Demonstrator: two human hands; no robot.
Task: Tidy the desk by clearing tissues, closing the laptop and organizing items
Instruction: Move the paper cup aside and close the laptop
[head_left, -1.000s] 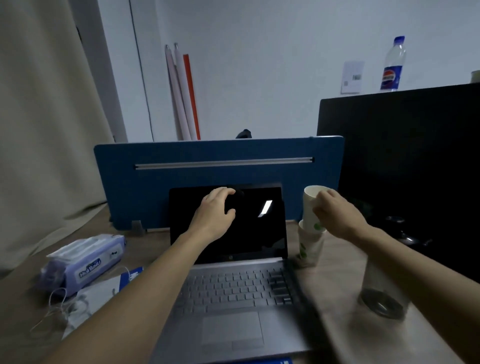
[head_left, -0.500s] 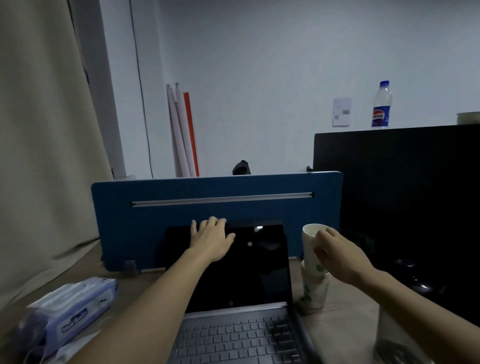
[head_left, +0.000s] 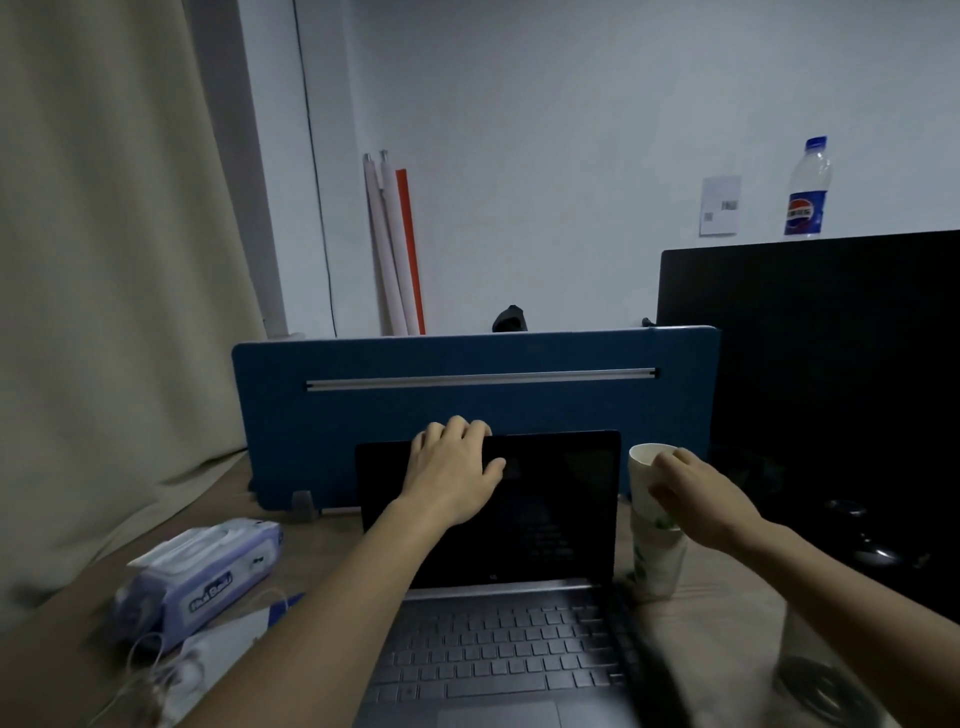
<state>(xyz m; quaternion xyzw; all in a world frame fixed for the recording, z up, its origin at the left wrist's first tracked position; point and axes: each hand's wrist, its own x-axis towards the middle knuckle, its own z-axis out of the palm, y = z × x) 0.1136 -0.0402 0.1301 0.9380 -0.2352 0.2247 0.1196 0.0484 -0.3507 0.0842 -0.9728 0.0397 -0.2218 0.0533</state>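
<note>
An open grey laptop (head_left: 519, 660) with a dark screen stands in the middle of the desk. My left hand (head_left: 452, 473) lies on the screen, its fingers hooked over the lid's top edge. To the laptop's right, a white paper cup (head_left: 647, 478) sits nested in a second paper cup (head_left: 657, 566) with a green leaf print. My right hand (head_left: 696, 499) grips the upper cup by its side and rim. A purple pack of wet wipes (head_left: 202, 571) rests at the left of the desk.
A blue desk divider (head_left: 467, 405) rises behind the laptop. A large black monitor (head_left: 831, 389) fills the right. A clear glass (head_left: 826, 670) is at the lower right. White earphone cable and a white pouch (head_left: 208, 654) sit beside the wipes. A plastic bottle (head_left: 807, 189) stands behind the monitor.
My left hand has slid up the screen to the lid's top edge. My right hand stays on the upper cup. The camera has tilted upward.
</note>
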